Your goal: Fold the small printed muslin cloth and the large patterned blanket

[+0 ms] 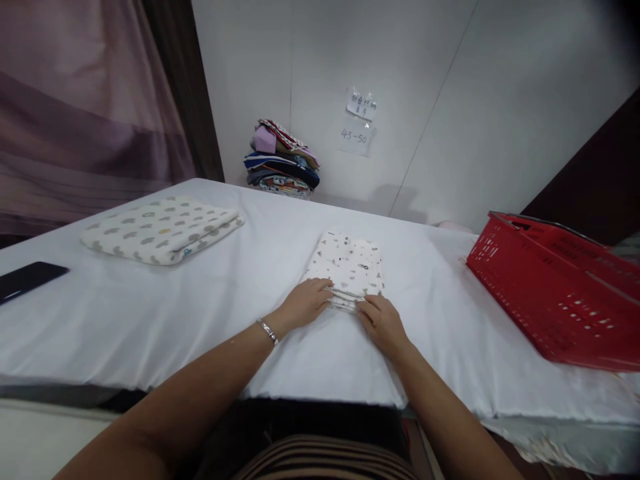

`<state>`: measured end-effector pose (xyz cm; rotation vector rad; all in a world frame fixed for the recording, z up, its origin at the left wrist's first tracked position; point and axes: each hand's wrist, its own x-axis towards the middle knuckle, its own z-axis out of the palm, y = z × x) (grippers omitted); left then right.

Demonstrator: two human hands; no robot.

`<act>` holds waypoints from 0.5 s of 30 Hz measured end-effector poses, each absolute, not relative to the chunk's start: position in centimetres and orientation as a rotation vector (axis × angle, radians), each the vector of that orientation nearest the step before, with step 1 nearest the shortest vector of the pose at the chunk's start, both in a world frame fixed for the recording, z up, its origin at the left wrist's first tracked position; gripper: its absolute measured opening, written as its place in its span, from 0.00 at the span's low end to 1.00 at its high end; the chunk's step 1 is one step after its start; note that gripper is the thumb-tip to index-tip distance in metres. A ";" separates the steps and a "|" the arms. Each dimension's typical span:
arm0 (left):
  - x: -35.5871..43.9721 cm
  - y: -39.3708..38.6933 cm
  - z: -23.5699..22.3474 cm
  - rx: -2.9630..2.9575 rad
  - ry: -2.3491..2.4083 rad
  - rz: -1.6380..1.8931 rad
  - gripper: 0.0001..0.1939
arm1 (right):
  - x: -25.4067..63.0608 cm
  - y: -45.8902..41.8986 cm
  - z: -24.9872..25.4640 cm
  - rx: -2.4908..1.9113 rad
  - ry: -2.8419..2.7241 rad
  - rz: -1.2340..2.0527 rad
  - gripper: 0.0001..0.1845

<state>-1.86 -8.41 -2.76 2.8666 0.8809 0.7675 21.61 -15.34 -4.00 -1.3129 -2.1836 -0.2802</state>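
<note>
A small folded white cloth [347, 263] with a scattered grey and brown print lies flat in front of me, its stacked layers showing along the near edge. At its near left corner my left hand [305, 301], with a silver bracelet on the wrist, has its fingers closed on the edge. My right hand [384, 321] grips the near right corner, fingers bent over the layers. Both thumbs are mostly hidden.
The cloth rests on a white-covered table [240, 347]. A larger folded white blanket [165, 230] with grey spots lies left, near a dark phone [31, 280]. A red basket [555, 293] stands right. Several folded fabrics [283, 160] are piled by the wall.
</note>
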 end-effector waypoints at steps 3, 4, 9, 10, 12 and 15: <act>-1.9 -8.4 -2.9 2.877 0.886 0.750 0.06 | 21.8 -15.2 -4.3 -1.284 -2.160 -0.334 0.12; -1.9 -8.3 -2.9 2.872 0.892 0.751 0.07 | 21.8 -15.2 -4.4 -1.271 -2.153 -0.353 0.12; -1.9 -8.3 -2.9 2.874 0.898 0.747 0.07 | 21.9 -15.1 -4.6 -1.276 -2.159 -0.399 0.12; -1.9 -8.3 -2.9 2.883 0.896 0.746 0.07 | 21.9 -15.1 -4.6 -1.272 -2.151 -0.397 0.12; -1.9 -8.3 -2.9 2.892 0.892 0.754 0.07 | 21.9 -15.1 -4.5 -1.260 -2.126 -0.374 0.12; -1.9 -8.3 -2.8 2.879 0.876 0.773 0.06 | 21.9 -15.1 -4.4 -1.265 -2.090 -0.328 0.12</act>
